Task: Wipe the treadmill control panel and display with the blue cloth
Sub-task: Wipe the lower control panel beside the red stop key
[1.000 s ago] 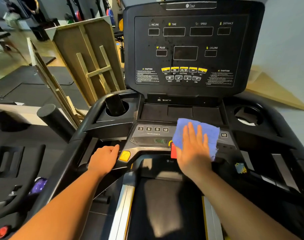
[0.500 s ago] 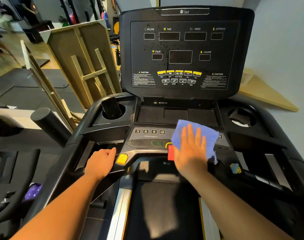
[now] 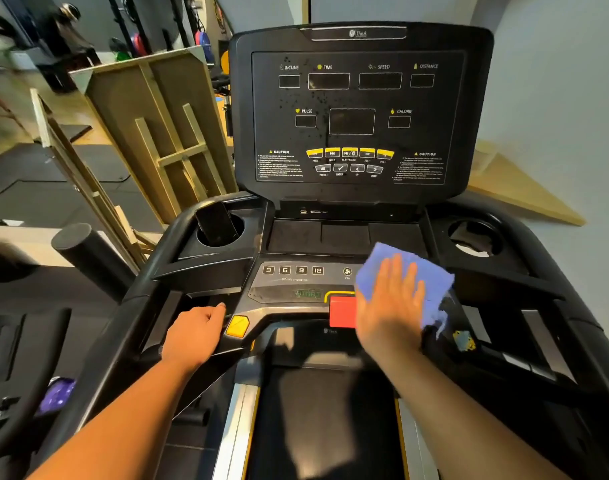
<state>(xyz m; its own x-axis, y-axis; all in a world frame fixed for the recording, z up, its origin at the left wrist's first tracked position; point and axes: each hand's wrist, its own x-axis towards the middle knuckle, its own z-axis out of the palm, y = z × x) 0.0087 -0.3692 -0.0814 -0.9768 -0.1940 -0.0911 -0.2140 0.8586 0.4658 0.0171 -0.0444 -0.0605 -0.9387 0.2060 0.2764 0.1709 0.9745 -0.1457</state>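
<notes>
1. Four straight fingers [image 3: 396, 275] of the right hand [image 3: 389, 306] lie slightly spread, pressing the blue cloth [image 3: 431, 275] flat.
2. Cloth covers the control panel's [image 3: 296, 282] right half (beside the red stop button [image 3: 342, 311]).
3. Left hand [image 3: 192, 336] curls round the handrail [image 3: 164, 299].
4. Speckled display [image 3: 351, 119] stands above.

Your cloth [image 3: 417, 271] is blue, next to a red stop button [image 3: 342, 311]. You see a yellow button [image 3: 238, 326] to its left, and yellow keys [image 3: 349, 153] on the far black display [image 3: 358, 119].
</notes>
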